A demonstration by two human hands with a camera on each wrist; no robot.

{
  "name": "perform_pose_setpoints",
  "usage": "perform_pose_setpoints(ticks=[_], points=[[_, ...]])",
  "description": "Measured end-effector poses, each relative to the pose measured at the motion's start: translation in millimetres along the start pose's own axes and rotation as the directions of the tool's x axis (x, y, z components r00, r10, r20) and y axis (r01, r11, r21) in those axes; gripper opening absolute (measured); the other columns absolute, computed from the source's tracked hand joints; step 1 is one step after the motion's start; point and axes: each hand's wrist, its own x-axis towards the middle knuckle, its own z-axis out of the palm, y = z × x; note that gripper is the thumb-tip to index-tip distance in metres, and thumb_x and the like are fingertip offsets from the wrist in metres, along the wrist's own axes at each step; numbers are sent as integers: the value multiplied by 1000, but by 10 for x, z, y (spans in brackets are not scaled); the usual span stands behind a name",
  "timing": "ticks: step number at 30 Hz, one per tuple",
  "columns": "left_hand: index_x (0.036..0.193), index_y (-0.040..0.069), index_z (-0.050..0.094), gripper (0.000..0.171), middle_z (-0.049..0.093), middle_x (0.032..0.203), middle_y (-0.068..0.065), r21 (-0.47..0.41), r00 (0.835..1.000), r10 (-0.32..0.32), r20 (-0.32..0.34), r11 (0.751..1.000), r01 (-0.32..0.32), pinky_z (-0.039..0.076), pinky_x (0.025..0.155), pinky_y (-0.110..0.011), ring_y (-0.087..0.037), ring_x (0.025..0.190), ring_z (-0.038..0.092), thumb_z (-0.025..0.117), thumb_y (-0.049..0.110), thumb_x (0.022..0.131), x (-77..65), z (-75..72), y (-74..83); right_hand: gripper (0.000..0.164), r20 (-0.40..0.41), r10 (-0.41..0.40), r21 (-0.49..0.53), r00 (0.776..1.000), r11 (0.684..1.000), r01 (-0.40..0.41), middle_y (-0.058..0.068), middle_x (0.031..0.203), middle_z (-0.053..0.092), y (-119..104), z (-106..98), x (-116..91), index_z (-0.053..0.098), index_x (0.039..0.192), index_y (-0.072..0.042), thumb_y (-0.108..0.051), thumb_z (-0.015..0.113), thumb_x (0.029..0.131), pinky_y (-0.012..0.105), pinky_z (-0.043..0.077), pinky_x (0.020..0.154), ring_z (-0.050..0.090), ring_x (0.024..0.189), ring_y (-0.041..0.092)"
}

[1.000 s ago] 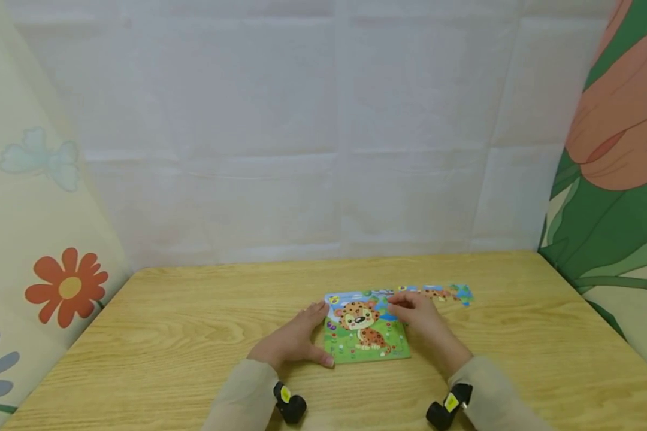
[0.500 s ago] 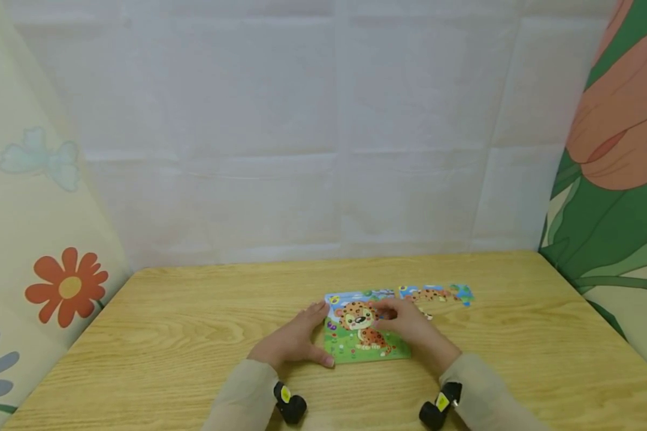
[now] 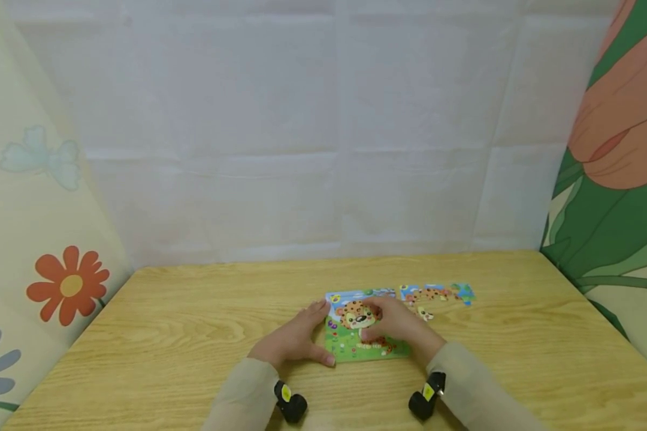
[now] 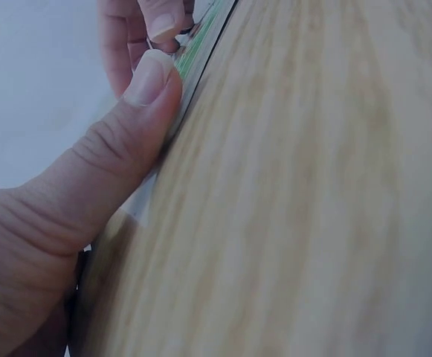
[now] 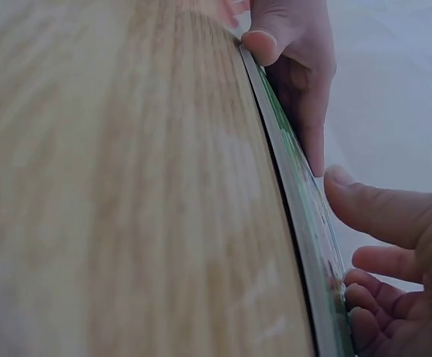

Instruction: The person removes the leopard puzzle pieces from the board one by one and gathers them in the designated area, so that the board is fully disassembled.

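Observation:
A square jigsaw puzzle with a spotted leopard cub picture lies flat on the wooden table. My left hand rests along its left side, thumb at the near left corner, fingers reaching the far left corner. Over the picture's right half is my right hand, thumb and forefinger spread apart over the cub. In the right wrist view, nothing shows between thumb and fingers. This hand hides part of the puzzle's right side. Beside the puzzle, several loose leopard puzzle pieces lie at the far right.
One loose piece with part of a cub's face lies just beyond my right wrist. A white cloth backdrop stands behind the table. Flower-printed panels flank the table at both sides.
My right hand has moved left and nearer from the puzzle's far right corner to over the cub, its thumb and forefinger spreading wider. Loose pieces at right are more visible. My left hand stays put.

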Motion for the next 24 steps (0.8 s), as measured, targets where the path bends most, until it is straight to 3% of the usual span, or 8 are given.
perform_pose_setpoints(ticks=[6, 13, 16, 24], points=[[146, 0, 21, 113, 14, 154, -16, -6, 1000, -4, 1, 1000, 4, 12, 115, -50, -36, 141, 9, 82, 44, 62, -8, -13, 18, 69, 45, -5, -74, 999, 997, 8, 3, 95, 53, -41, -6, 51, 53, 129, -4, -21, 82, 68, 34, 45, 73, 47, 86, 17], [146, -1, 21, 112, 14, 154, -16, 1, 1000, -3, 7, 1000, 3, 12, 115, -50, -35, 141, 10, 81, 43, 62, -9, -18, 26, 53, 35, 31, -72, 999, 997, -28, 5, 79, 48, -72, -9, 108, 60, 115, 0, -12, 81, 68, 27, 38, 60, 43, 72, 17], [146, -1, 21, 112, 14, 154, -16, -2, 1000, -3, 9, 1000, 3, 13, 115, -50, -35, 141, 10, 81, 44, 62, -7, -16, 27, 48, 35, 62, -77, 997, 995, -59, 5, 77, 47, -104, -15, 130, 60, 109, -1, -10, 82, 67, 25, 39, 58, 43, 69, 17], [146, -1, 20, 113, 13, 154, -15, 8, 1000, -3, 7, 1000, 3, 11, 115, -49, -34, 141, 9, 81, 45, 62, -7, -20, 25, 44, 55, 119, -217, 991, 971, -104, 3, 82, 53, -196, -35, 180, 59, 107, -4, -15, 81, 70, 31, 43, 63, 48, 73, 18]])
